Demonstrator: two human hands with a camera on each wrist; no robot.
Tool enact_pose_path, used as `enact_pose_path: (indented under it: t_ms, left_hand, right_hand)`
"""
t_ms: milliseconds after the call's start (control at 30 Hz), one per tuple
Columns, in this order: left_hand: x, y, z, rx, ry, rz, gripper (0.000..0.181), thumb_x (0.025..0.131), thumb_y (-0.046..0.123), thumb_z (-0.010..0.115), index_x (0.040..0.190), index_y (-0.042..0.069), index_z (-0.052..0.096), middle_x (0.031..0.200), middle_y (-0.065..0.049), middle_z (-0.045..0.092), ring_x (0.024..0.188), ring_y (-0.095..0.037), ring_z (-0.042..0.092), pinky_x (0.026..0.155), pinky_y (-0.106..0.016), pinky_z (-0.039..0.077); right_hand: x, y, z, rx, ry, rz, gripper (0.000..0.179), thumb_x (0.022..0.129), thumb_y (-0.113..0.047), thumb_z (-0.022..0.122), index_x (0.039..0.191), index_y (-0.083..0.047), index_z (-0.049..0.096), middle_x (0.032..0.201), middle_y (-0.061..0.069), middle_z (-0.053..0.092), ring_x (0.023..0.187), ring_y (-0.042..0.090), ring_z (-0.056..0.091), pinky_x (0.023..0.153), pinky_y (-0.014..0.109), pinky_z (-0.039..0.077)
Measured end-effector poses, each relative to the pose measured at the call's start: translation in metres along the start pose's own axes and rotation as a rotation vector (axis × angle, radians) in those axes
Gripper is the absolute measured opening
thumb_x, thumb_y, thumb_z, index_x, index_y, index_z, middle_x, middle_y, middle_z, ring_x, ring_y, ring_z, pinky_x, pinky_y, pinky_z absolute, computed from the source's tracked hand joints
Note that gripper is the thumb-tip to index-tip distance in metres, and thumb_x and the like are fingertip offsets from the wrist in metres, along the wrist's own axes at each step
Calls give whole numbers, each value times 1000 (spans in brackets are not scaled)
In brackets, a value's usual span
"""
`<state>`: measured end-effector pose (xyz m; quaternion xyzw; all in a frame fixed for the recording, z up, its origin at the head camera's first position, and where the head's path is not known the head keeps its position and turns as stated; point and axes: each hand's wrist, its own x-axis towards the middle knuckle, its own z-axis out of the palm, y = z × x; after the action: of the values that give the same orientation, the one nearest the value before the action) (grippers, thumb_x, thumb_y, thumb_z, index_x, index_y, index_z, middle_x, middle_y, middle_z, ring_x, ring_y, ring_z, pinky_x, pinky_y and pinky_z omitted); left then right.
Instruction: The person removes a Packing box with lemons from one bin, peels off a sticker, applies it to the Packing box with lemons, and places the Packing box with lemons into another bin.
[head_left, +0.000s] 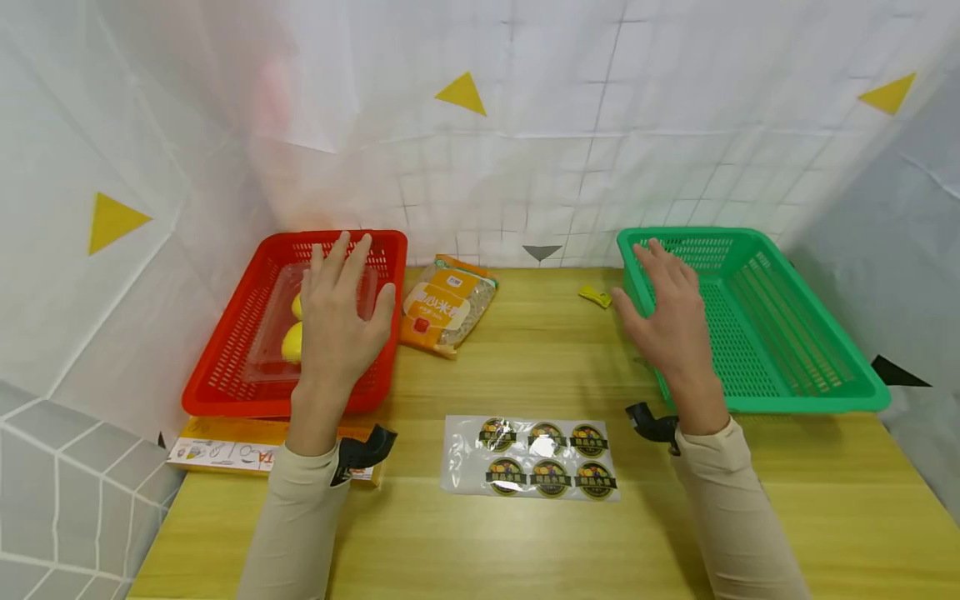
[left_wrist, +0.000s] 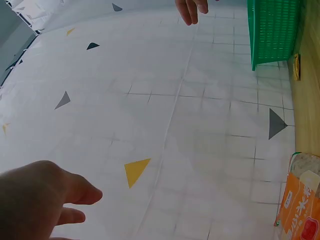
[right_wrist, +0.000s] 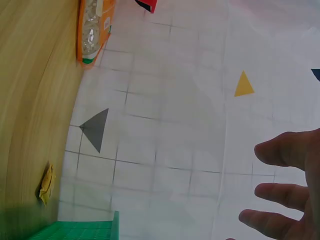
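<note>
Two bare hands hang in the air above a wooden table (head_left: 525, 550), palms roughly forward and down, gripping nothing. The left hand (head_left: 337, 312) shows in front of the red basket (head_left: 240, 408). The right hand (head_left: 671, 321) shows over the near-left part of the green basket (head_left: 810, 404). On both, the fingers are loosely straight and a little apart, the thumb well out to the side.

Inside the red basket lies a clear tray (head_left: 262, 350) with yellow fruit (head_left: 292, 343); at least two pieces show, partly hidden behind the left hand, so the full count cannot be told. Between the baskets, against the red one, lies an orange bag (head_left: 450, 304); a small yellow wrapper (head_left: 595, 296) lies near the green one. A sheet of round labels (head_left: 465, 454) lies flat in front, between the forearms. A long box (head_left: 225, 450) lies at the near edge of the red basket.

The step in hand looks like a ready pose. To reach well from here, the left hand would best come straight down inside the rim, thumb and fingers wide enough to pass either side of the fruit, with light pressure, as the thin tray probably bends. The right hand should clear the green rim before lowering, and both sleeves should pass wide of the labels, which could slide or curl.
</note>
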<state>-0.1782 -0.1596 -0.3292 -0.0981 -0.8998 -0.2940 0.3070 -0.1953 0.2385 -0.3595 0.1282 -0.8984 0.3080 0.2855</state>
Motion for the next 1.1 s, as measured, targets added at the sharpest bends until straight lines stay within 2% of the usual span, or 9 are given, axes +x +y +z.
enact_pose_path:
  t_ms: [267, 367, 500, 533, 567, 767, 933, 1033, 1100]
  left_hand:
    - [-4, -4, -12, -79, -53, -25, 65, 98, 25, 68, 157, 9, 45, 160, -15, 42, 148, -35, 35, 115, -60, 32]
    - [-9, -10, -20, -130, -63, -58, 67, 98, 27, 68, 158, 11, 44, 159, -11, 43, 144, -32, 41, 112, -60, 37]
    - [-19, -21, -32, -164, -59, -99, 66, 98, 28, 68, 157, 13, 45, 148, -13, 53, 119, -33, 56, 97, -57, 51]
    - [-22, -23, -36, -166, -58, -109, 66, 98, 29, 68, 157, 14, 45, 144, -14, 54, 115, -33, 57, 93, -57, 53]
    - [-25, -25, -39, -170, -59, -122, 66, 98, 30, 68, 157, 14, 45, 142, -14, 55, 112, -33, 57, 90, -57, 54]
    - [-44, -37, -56, -219, -57, -210, 63, 99, 29, 70, 156, 14, 47, 148, -12, 54, 130, -35, 55, 104, -56, 47]
    - [-62, -48, -62, -159, -54, -269, 60, 100, 28, 69, 154, 13, 49, 144, -10, 57, 125, -32, 59, 101, -44, 52]
    - [-73, -56, -63, -134, -24, -309, 58, 100, 25, 69, 153, 11, 50, 142, -12, 58, 121, -35, 60, 98, -50, 53]
    - [-81, -63, -61, -104, 17, -345, 57, 99, 24, 69, 151, 9, 52, 143, -15, 56, 124, -38, 56, 102, -60, 47]
  right_hand:
    - [2, -12, 10, 105, -4, -21, 60, 97, -14, 74, 152, -6, 52, 158, 15, 45, 144, 45, 38, 109, 69, 34]
    - [3, -23, 19, 172, -13, -24, 60, 96, -13, 75, 152, -8, 54, 154, 12, 51, 125, 43, 57, 99, 64, 44]
    - [4, -38, 32, 264, -45, -30, 59, 97, -13, 74, 152, -12, 55, 148, 11, 57, 116, 38, 62, 94, 60, 49]
    - [5, -42, 34, 293, -60, -28, 59, 97, -13, 73, 153, -13, 54, 148, 11, 57, 117, 37, 62, 95, 60, 49]
    - [6, -46, 37, 321, -75, -26, 59, 97, -14, 73, 153, -14, 54, 149, 10, 57, 128, 36, 57, 98, 60, 48]
    - [10, -66, 50, 440, -189, -20, 62, 99, -16, 72, 156, -18, 49, 152, 6, 54, 136, 30, 53, 102, 58, 48]
    - [11, -77, 62, 482, -259, -30, 64, 100, -18, 72, 158, -19, 46, 154, 5, 52, 136, 28, 53, 102, 55, 48]
    - [10, -80, 70, 493, -279, -28, 64, 100, -20, 71, 158, -18, 46, 154, 4, 52, 135, 29, 54, 101, 54, 49]
    - [8, -82, 75, 505, -291, -26, 63, 100, -19, 71, 158, -18, 46, 153, 3, 53, 134, 28, 55, 100, 55, 50]
